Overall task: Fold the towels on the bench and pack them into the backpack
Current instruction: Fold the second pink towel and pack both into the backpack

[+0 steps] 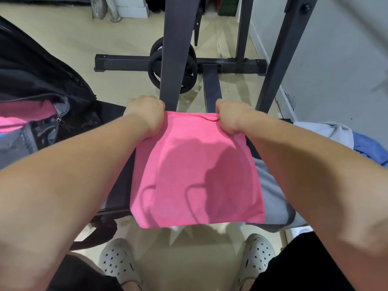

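two bare forearms reach forward side by side from the bottom corners. the left hand [146, 114] and right hand [232, 118] are level, backs up, fingers curled, each pinching a far corner of a pink towel [195, 175].

Beige floor [73, 49], grey wall [336, 59], dark metal rack [174, 38], weight plates [152, 76]

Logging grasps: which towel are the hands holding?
The pink towel on the bench, its far corners gripped by left hand and right hand; grey towel and blue towel lie unheld.
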A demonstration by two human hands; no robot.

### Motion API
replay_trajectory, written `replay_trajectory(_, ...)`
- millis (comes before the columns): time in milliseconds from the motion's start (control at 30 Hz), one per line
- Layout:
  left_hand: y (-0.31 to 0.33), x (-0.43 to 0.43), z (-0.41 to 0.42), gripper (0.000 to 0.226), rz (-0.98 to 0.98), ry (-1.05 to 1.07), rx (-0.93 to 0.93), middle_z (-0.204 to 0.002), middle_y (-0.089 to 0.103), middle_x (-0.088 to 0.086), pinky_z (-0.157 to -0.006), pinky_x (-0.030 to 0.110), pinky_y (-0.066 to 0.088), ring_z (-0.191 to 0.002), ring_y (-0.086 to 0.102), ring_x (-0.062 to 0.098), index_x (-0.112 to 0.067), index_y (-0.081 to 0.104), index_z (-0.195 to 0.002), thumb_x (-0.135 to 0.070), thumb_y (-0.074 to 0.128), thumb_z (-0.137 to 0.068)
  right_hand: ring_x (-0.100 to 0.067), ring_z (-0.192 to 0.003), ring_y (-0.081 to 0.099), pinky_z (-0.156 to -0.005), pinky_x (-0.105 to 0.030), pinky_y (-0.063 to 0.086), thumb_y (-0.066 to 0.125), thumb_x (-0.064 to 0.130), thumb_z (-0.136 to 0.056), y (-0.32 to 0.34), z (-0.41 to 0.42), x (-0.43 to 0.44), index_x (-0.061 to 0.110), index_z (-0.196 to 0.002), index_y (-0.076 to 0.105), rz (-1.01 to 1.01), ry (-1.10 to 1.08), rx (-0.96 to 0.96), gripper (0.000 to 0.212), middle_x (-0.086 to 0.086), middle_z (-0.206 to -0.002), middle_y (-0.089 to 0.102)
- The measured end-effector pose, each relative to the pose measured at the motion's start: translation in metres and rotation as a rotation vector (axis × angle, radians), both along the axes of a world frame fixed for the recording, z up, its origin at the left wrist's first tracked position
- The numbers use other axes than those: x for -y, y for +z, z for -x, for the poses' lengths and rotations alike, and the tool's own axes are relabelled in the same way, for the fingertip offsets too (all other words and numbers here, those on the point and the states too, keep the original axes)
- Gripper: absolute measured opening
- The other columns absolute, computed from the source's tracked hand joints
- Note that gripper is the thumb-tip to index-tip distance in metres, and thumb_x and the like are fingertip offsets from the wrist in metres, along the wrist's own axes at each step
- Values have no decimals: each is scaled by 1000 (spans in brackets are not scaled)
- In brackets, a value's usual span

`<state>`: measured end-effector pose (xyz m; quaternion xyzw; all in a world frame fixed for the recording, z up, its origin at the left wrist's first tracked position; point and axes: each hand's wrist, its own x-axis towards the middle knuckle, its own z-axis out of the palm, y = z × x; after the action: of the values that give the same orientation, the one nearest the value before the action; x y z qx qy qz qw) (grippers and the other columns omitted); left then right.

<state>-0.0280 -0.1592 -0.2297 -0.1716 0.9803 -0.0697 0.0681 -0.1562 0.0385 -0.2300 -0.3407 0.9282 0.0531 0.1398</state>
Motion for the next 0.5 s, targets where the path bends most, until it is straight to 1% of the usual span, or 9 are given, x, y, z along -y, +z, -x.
replay_trajectory(67,10,4,9,33,11,4,-75,-111,57,15,-84,42,39,-105,56,38,-8,63,-113,2,44,-88,-29,-85,58,-75,-38,51,55,-2,-87,6,8,3,8,-107,60,16,15,-67,23,-11,-105,65)
replay_trajectory(133,20,6,15,33,40,8,-179,-112,56,17,-82,42,39,-106,56,39,-7,62,-113,3,46,-86,-32,-86,55,-77,-41,51,51,-3,-90,14,16,2,11,-104,55,126,-1,-133,20,-13,-108,58)
replay_trajectory(167,25,7,16,32,67,9,-226,-113,56,18,-83,43,40,-106,55,40,-7,62,-113,2,48,-86,-33,-87,55,-76,-44,51,47,-3,-91,19,18,1,11,-105,54,190,-14,-170,21,-12,-107,53)
replay_trajectory(233,32,9,15,29,87,16,-311,-112,58,18,-85,46,42,-107,54,41,-7,61,-112,0,50,-86,-33,-82,53,-69,-43,48,45,-4,-92,27,19,-4,11,-104,52,289,-28,-246,21,-11,-101,45)
replay_trajectory(300,34,10,9,24,40,20,-388,-110,59,19,-81,46,40,-105,54,42,-7,62,-109,-1,50,-89,-31,-78,52,-64,-39,41,49,-3,-90,34,15,-8,13,-97,50,347,-27,-298,18,-9,-96,45)
replay_trajectory(367,31,9,-3,20,-36,12,-467,-104,61,19,-76,45,39,-99,55,42,-7,64,-105,-4,49,-92,-31,-77,52,-63,-37,38,53,0,-88,38,7,-16,14,-89,48,391,-19,-305,16,-7,-92,48)
replay_trajectory(500,27,-3,-46,11,-185,-24,-618,-94,63,16,-72,46,46,-89,57,40,-8,68,-96,-12,58,-92,-27,-78,45,-65,-35,33,60,9,-85,43,-20,-46,17,-83,48,517,38,-281,14,-3,-88,48)
